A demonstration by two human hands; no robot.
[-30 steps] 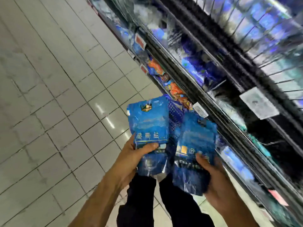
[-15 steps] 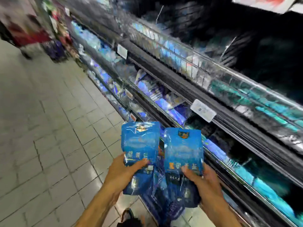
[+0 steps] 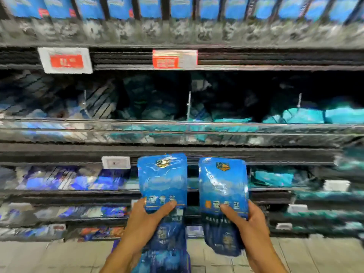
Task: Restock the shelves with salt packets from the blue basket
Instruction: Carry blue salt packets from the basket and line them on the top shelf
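Salt packets [image 3: 162, 181] [image 3: 223, 186] gripped upright, one per left hand [image 3: 146, 219] and right hand [image 3: 249, 223], facing shelves [image 3: 177, 152]; glossy film liable to slip from thumb-pinch.

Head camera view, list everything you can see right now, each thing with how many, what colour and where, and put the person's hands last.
salt packets: two, blue, held upright side by side before the shelves; second one
top-shelf packets: a row, blue, count unclear from blur
red price tags: two, on the upper shelf edge; second
teal packs: several, middle shelf, right
blue-purple packs: several, lower shelf, left, blurred
white label: one, lower shelf edge
floor tiles: pale, below
left hand: holds the left packet
right hand: holds the right packet
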